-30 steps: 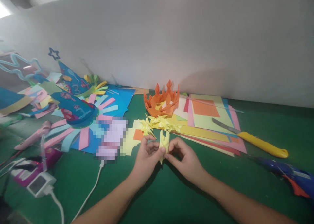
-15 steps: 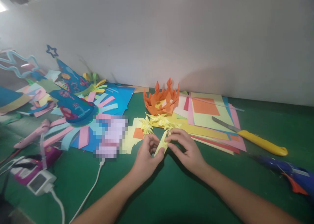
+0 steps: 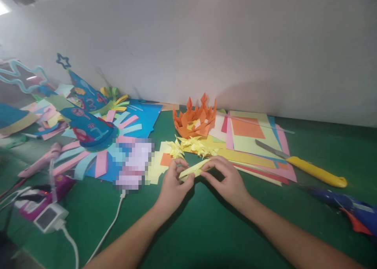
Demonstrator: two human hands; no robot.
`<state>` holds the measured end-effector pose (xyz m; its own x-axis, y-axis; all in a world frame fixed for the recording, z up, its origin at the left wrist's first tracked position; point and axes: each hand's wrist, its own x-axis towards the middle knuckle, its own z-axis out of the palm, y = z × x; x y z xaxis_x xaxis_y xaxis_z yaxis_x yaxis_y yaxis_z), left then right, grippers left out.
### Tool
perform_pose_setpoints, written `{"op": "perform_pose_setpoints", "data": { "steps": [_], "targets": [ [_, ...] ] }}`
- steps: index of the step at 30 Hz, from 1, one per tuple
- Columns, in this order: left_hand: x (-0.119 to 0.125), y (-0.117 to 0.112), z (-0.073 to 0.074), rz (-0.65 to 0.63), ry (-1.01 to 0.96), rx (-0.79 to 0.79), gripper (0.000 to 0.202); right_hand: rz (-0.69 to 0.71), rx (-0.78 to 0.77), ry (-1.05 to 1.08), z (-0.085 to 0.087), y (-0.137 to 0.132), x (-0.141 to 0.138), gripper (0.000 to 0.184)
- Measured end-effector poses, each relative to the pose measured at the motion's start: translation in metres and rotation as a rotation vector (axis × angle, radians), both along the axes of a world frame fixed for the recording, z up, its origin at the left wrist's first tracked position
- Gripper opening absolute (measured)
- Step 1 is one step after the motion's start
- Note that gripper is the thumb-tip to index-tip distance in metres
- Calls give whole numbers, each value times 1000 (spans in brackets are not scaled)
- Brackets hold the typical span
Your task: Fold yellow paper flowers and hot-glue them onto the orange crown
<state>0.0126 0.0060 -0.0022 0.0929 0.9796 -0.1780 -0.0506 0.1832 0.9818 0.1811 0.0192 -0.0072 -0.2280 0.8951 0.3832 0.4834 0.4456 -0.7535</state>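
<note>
One folded yellow paper (image 3: 194, 170), pinched by the left hand (image 3: 173, 187) and right hand (image 3: 227, 178) mid-scene over the green table (image 3: 206, 233), has swung from pointing far to slanting rightward; shaping seems unfinished.

Two bare forearms reach up from the bottom corners, the left one (image 3: 132, 234) and the right one (image 3: 284, 229) slanting inward so that the hands nearly meet mid-view. The left hand (image 3: 174, 185) has its fingers (image 3: 178, 161) curled and its thumb (image 3: 189, 182) angled up toward the right hand (image 3: 227, 178). That hand arches, index finger and thumb bowed around a small gap, their tips pinched together. Both wrists look almost straight.
</note>
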Motion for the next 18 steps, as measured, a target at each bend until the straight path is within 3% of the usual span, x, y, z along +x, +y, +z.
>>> {"op": "perform_pose_setpoints", "data": {
  "steps": [8,18],
  "targets": [
    [2,0,9,17,-118,-119,45,-37,2,5,2,-4,-1,7],
    [4,0,9,52,-171,-99,43,-42,-23,39,1,-5,-2,9]
  ]
}}
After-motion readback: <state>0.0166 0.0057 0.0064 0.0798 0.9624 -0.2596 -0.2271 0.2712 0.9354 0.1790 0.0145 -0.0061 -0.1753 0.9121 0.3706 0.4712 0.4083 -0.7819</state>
